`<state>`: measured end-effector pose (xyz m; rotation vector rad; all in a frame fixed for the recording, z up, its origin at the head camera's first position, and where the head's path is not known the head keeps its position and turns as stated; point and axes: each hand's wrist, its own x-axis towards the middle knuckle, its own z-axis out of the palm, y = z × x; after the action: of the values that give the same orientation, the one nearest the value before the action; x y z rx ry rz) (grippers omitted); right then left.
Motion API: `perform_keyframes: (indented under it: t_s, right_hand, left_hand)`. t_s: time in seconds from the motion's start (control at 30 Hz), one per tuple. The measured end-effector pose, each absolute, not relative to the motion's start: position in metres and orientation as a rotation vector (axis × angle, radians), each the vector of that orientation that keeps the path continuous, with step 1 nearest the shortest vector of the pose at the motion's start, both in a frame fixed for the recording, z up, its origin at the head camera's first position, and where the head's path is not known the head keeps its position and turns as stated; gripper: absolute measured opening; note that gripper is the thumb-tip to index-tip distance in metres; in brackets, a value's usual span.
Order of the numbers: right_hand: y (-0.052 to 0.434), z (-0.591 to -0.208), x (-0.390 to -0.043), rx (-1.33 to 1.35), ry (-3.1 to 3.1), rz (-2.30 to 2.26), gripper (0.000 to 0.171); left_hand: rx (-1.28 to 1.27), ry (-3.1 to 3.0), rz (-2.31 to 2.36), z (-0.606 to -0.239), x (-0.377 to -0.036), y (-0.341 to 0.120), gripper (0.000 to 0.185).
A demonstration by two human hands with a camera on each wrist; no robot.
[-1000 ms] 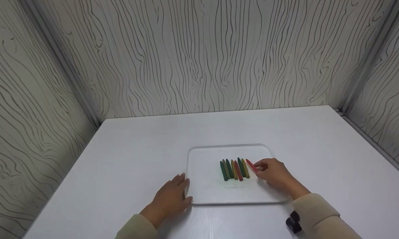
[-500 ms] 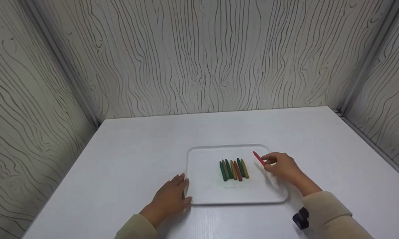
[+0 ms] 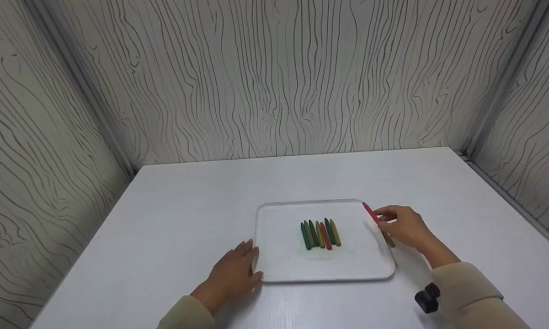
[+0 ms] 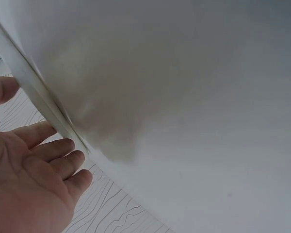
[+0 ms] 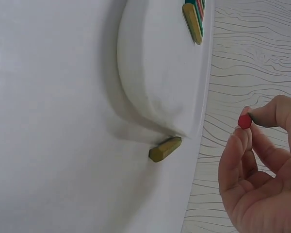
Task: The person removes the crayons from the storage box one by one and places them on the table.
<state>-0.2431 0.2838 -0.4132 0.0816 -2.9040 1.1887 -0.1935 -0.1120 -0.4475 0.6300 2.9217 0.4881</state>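
Observation:
My right hand pinches a red crayon between thumb and fingers, above the right edge of a white tray. In the right wrist view the crayon's flat red end shows at the thumb tip. Below that hand, a yellow-brown crayon lies against the outside of the tray's rim. Several crayons lie side by side on the tray, among them a dark green one, a red one and a yellow one at the right end. My left hand rests at the tray's left edge, fingertips touching it.
The white table runs back to a wall with a wood-grain pattern. More patterned panels stand at the left and right. A small black device sits by the right sleeve. Faint green smudges mark the tray below the crayons.
My right hand has lifted the red crayon from beside the row and carried it right and away to the tray's right edge. The yellow-brown crayon outside the tray has come into sight. The left hand stays put.

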Motion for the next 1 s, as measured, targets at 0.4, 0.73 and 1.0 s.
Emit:
perform_keyframes:
  t_s: [0.4, 0.73, 1.0]
  right_hand:
    - [0.307, -0.418, -0.241, 0.052, -2.904, 1.161, 0.035]
    - [0.322, -0.427, -0.239, -0.012, -2.929, 1.138, 0.035]
    - [0.325, -0.436, -0.238, -0.007, -2.955, 1.137, 0.033]
  left_hand:
    - [0.631, 2.932, 0.487, -0.451, -0.195, -0.113, 0.063]
    - [0.645, 2.943, 0.467, -0.45, -0.196, -0.113, 0.063]
    - [0.64, 2.968, 0.445, -0.451, -0.196, -0.112, 0.062]
